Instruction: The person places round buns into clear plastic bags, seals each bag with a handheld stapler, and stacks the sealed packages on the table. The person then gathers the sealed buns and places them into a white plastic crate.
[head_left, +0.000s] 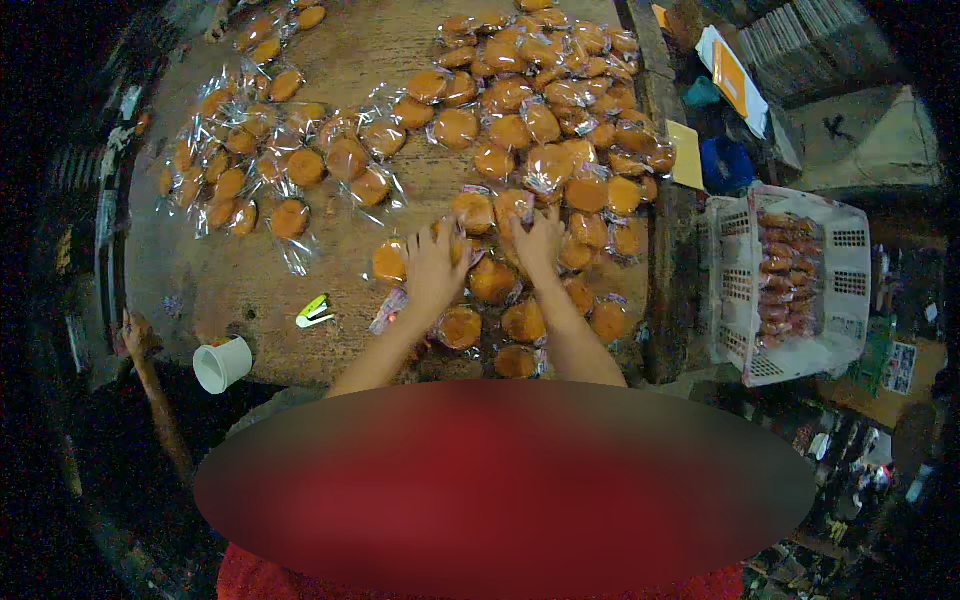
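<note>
Right of the lime-and-white stapler-like tool (314,311), the left hand (437,275) and right hand (540,247) spread over round golden-brown film-wrapped buns (493,282), likely steadying them; I cannot tell either grip.

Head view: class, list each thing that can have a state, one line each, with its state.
Orange-brown rounds: wrapped, some heaped
Left hand: spread over rounds
Right hand: on rounds
White crate: open-topped, holding wrapped goods
White tub: open
Yellow-green and white tool: lying unheld

Wooden table (200,280) with clear-wrapped orange-brown rounds (290,219) and a yellow-green tool (316,306)
</note>
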